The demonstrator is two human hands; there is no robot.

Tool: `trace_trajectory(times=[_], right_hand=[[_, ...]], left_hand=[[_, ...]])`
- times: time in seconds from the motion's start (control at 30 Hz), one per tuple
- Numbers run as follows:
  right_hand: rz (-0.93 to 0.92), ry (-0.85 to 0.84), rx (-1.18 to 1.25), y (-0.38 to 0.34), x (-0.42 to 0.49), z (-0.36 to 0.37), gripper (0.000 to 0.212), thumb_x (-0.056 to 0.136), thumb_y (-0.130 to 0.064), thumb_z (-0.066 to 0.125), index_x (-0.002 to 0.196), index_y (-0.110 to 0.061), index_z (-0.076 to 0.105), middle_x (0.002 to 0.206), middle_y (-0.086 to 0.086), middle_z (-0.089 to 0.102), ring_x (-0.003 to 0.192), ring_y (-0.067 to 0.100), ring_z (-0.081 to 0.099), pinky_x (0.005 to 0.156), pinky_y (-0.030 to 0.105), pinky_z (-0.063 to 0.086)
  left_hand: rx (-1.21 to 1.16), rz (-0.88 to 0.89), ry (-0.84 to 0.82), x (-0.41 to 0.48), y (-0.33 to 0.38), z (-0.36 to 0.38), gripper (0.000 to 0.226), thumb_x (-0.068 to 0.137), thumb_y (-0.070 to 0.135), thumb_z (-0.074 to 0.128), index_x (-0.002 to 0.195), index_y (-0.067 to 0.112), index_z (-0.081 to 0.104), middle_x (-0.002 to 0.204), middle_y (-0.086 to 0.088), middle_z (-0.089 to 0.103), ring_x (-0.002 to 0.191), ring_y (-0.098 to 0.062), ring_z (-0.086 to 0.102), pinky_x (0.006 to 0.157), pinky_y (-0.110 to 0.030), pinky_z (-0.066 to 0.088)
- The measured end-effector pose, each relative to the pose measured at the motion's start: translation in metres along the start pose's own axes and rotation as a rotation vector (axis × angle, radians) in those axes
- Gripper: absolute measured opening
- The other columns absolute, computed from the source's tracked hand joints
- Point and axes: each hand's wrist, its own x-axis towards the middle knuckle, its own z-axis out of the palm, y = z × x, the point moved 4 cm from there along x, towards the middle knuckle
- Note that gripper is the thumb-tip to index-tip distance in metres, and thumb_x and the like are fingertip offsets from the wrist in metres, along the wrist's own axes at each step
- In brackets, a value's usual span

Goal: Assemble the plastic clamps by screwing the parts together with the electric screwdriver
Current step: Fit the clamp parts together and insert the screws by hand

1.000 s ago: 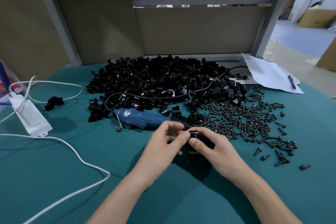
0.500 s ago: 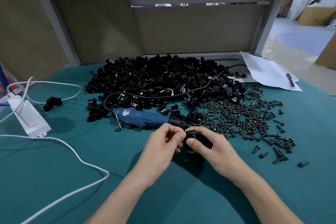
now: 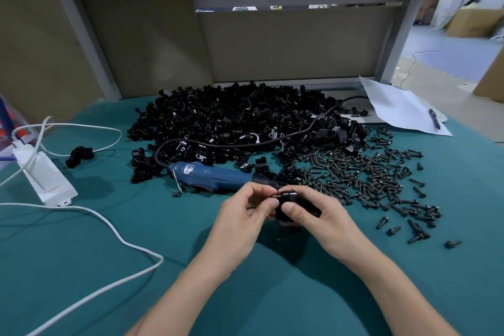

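My right hand (image 3: 319, 218) grips a black plastic clamp (image 3: 287, 200) just above the green table. My left hand (image 3: 242, 215) pinches a small screw (image 3: 275, 196) at the clamp's left side, its head showing between my fingertips. The blue electric screwdriver (image 3: 215, 176) lies on the table right behind my hands, tip pointing right, its black cord looping back over the pile. A large heap of black clamp parts (image 3: 231, 123) fills the middle of the table. Loose dark screws (image 3: 362, 175) spread out to the right of it.
A white power strip (image 3: 43, 176) with white cables (image 3: 90, 215) lies at the left. One assembled black clamp (image 3: 79, 155) sits near it. A white sheet with a pen (image 3: 403, 109) is at the back right. Brown partition panels close off the back.
My hands stay together in front of the screwdriver tip. The fingers of my left hand have shifted on the screw at the clamp's side. Nothing else on the table moved.
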Motion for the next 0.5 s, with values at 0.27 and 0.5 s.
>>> trace_trajectory(times=[0.27,0.5], right_hand=[[-0.005,-0.008,-0.002,-0.004,-0.001,0.001,0.025,0.091,-0.028,0.071,0.115,-0.022,0.074,0.103,0.0,0.077,0.095,0.018,0.076,0.082,0.028,0.061],[-0.006,-0.011,-0.035,-0.005,-0.002,0.002,0.023,0.089,-0.03,0.072,0.111,-0.032,0.075,0.102,-0.003,0.077,0.092,0.017,0.075,0.084,0.03,0.061]], left_hand=[[0.269,0.161,0.022,-0.006,0.004,0.0,0.011,0.102,0.023,0.059,0.101,0.033,0.064,0.098,0.014,0.07,0.092,-0.009,0.068,0.079,-0.021,0.055],[0.704,0.363,0.001,-0.01,0.012,0.008,0.012,0.108,0.03,0.034,0.102,0.032,0.045,0.098,0.022,0.048,0.089,0.004,0.052,0.07,-0.016,0.04]])
